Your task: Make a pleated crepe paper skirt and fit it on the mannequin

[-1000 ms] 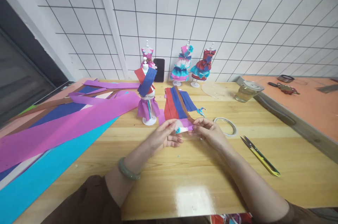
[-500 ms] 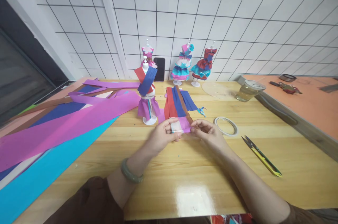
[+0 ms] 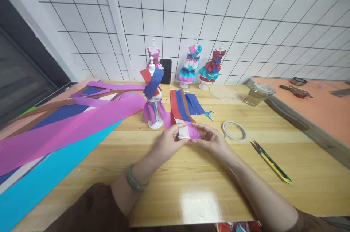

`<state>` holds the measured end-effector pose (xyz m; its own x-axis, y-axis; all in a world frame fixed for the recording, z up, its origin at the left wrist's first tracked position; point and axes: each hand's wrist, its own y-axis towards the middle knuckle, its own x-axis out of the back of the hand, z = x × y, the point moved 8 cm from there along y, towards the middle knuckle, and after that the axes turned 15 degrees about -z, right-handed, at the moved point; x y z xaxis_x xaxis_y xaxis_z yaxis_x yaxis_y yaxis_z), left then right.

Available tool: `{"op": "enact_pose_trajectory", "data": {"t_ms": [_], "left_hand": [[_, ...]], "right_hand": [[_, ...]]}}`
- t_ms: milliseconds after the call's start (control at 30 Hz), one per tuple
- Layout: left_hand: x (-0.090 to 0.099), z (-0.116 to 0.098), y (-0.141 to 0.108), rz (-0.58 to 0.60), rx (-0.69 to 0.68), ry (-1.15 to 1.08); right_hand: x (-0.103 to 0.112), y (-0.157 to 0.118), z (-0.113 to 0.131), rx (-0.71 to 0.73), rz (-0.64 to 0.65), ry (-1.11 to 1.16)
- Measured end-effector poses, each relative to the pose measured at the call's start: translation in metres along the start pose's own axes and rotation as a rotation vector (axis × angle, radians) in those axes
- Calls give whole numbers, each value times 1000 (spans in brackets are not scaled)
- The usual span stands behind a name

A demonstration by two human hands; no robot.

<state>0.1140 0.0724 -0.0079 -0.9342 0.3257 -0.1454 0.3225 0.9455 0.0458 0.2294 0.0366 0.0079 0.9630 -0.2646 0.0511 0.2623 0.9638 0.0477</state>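
Between my two hands is a strip of joined crepe paper (image 3: 193, 131), white, purple and brown where I hold it. My left hand (image 3: 170, 140) pinches its white end, fingers behind and thumb in front. The purple and brown end is pinched by my right hand (image 3: 212, 139). Just beyond my fingertips lie red and blue paper strips (image 3: 180, 104) with a brown one along their right side. A small dress form (image 3: 154, 93) stands left of them, with red and blue bands crossed on its chest and a purple skirt.
Long coloured paper strips (image 3: 73, 126) spread over the table's left. On the right are a tape roll (image 3: 234, 131), yellow-handled thread snips (image 3: 270, 161) and a lidded cup (image 3: 258, 94). Dressed forms (image 3: 188, 65) and a phone (image 3: 165, 71) stand by the tiled wall.
My right hand has closed round the brown end and drawn it in beside the purple. The strips beyond have shifted slightly left. My left hand stays nearly where it was.
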Motion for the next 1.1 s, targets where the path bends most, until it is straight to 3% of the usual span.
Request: {"op": "enact_pose_trajectory", "data": {"t_ms": [333,667,1100], "left_hand": [[8,-6,3,-8,-39,51],[4,0,3,35,-39,5],[11,-5,5,28,-151,145]], "right_hand": [[11,3,-4,-58,-89,38],[11,4,-7,-52,-110,48],[22,6,3,116,-133,-165]]}}
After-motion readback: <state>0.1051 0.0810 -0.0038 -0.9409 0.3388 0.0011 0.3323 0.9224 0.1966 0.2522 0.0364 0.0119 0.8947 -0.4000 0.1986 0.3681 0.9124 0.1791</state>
